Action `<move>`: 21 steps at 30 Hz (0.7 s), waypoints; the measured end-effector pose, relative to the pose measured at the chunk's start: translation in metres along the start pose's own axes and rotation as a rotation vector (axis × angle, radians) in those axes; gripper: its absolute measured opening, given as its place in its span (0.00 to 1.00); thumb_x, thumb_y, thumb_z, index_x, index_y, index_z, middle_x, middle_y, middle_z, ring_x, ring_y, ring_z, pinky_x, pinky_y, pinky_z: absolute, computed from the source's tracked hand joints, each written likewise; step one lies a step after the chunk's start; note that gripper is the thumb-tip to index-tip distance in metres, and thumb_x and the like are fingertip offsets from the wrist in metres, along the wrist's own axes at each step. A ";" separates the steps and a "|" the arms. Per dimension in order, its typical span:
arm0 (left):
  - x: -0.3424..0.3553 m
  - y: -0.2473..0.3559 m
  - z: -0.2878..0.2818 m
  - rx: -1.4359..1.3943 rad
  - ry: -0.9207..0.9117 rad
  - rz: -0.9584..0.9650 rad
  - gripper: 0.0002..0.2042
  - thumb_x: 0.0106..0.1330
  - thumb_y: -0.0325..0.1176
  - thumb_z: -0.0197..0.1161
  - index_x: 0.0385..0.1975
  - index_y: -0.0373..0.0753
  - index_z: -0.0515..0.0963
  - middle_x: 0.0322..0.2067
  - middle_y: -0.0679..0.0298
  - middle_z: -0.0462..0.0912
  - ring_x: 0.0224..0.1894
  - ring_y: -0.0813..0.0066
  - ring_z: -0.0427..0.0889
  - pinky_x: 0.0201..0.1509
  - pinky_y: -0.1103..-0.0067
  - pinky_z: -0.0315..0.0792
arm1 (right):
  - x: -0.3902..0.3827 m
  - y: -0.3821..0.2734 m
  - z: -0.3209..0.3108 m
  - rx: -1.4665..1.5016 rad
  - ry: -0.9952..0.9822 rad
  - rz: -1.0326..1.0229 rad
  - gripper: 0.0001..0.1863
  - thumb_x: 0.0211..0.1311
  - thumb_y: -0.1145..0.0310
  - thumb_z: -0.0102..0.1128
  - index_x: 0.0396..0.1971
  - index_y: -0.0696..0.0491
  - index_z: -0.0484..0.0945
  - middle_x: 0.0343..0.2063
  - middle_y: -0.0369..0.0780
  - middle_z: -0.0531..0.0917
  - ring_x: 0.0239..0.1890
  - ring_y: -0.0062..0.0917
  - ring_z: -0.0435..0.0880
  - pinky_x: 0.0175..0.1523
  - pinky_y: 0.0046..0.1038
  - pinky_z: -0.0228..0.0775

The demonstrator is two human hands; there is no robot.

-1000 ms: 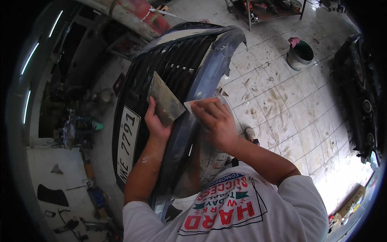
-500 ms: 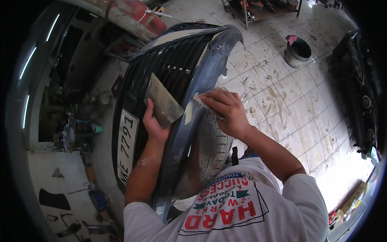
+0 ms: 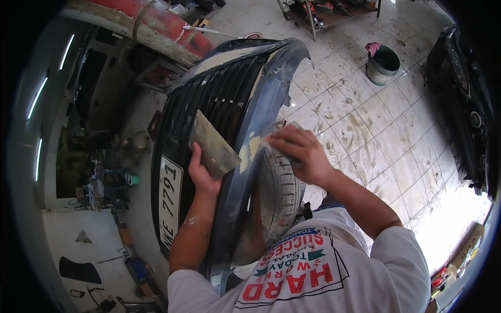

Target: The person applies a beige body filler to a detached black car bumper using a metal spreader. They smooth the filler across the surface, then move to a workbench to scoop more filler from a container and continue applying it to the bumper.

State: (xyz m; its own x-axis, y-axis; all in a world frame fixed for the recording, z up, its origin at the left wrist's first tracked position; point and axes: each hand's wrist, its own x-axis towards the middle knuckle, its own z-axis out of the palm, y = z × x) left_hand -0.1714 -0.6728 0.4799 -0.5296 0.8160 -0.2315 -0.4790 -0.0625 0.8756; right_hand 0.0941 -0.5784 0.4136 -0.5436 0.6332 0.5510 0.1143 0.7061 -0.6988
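The left hand (image 3: 205, 175) is closed around the lower end of a flat board (image 3: 215, 145), its thumb lying along the near edge and the other fingers out of sight behind it; the board rises from this grip, tilted, with its upper corner over the black grille (image 3: 229, 93) and its right-hand corner close to the blue-grey bumper (image 3: 265, 109); whether that corner touches the bumper, I cannot tell.

The right hand (image 3: 307, 155) is bent over a thin, flat spreader (image 3: 295, 125), its fingers pressed together on top; most of the spreader is hidden beneath them, with only slim edges showing beyond the fingertips and above the knuckles; the thumb is out of sight.

Pale yellowish patches (image 3: 253, 143) mark the bumper between the two hands, just beside the board's right-hand corner and to the left of the right fingertips; whether the spreader touches the bumper is unclear.

Below the right hand a dusty tyre (image 3: 287, 190) stands next to the bumper; a number plate (image 3: 169, 201) sits on the front, left of the left forearm; farther off, on the tiled floor (image 3: 360, 122), stands a bucket (image 3: 376, 76) with a pink cloth (image 3: 372, 48) over its rim.
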 end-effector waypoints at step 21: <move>0.004 -0.001 -0.001 -0.036 -0.018 -0.010 0.26 0.81 0.49 0.55 0.69 0.37 0.71 0.63 0.58 0.79 0.64 0.59 0.79 0.72 0.61 0.70 | 0.006 -0.024 0.004 -0.003 -0.051 0.023 0.36 0.40 0.81 0.67 0.58 0.47 0.84 0.56 0.36 0.85 0.61 0.33 0.82 0.60 0.38 0.69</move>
State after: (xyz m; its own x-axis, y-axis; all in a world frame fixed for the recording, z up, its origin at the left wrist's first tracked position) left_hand -0.1737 -0.6698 0.4781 -0.5119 0.8270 -0.2323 -0.5096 -0.0747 0.8572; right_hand 0.0849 -0.5924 0.4321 -0.5821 0.6328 0.5107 0.1298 0.6923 -0.7098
